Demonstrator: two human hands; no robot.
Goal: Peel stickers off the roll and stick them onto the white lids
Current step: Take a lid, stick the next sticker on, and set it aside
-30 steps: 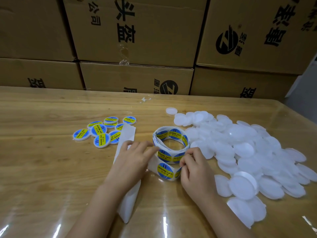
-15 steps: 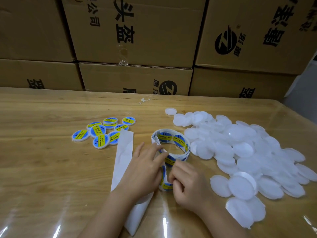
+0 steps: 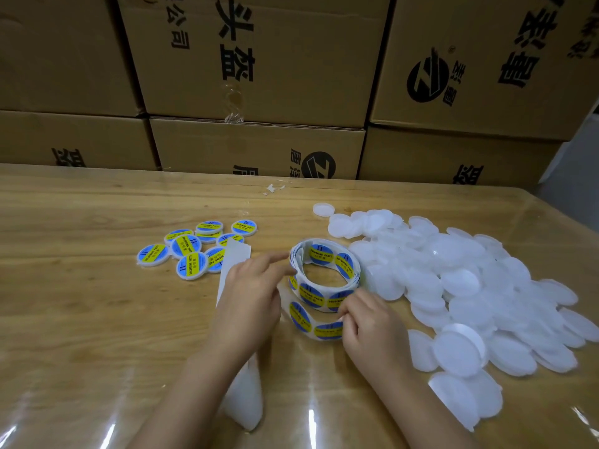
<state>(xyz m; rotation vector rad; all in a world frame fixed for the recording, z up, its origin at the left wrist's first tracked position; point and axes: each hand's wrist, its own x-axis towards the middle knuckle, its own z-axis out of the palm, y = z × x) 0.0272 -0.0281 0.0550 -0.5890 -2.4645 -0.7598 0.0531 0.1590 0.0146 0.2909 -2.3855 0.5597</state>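
Left hand (image 3: 249, 296): palm down, fingers nearly straight and slightly spread. The fingertips reach the outer left wall of the sticker roll, and the hand closes on nothing that shows.
Right hand (image 3: 372, 322): fingers curled in. The thumb and forefinger pinch the edge of a sticker (image 3: 328, 330) on the unwound tail of the roll.
Sticker roll (image 3: 311, 294): stands on its edge on the table between the two hands, just ahead of them. It is a loose open ring lined with round blue-and-yellow stickers. Its tail curls down towards the person and ends at the right hand's fingertips.
Backing strip (image 3: 236, 258): bare white liner. It runs from just ahead of the left hand, passes under that hand and forearm, and folds into a loop near the left wrist.
White lids (image 3: 460, 280): a wide overlapping heap of plain lids to the right of the right hand, stretching from beside the roll to beside the right forearm.
Labelled lids (image 3: 191, 251): a small cluster already carrying stickers, ahead and to the left of the left hand, touching the far end of the backing strip.
Table (image 3: 81, 319): light wood under a glossy clear cover.
Cardboard boxes (image 3: 275, 69): stacked along the far edge of the table, beyond both hands, printed with black characters.
Paper scrap (image 3: 274, 188): a small white scrap lying well ahead of the hands, near the boxes.
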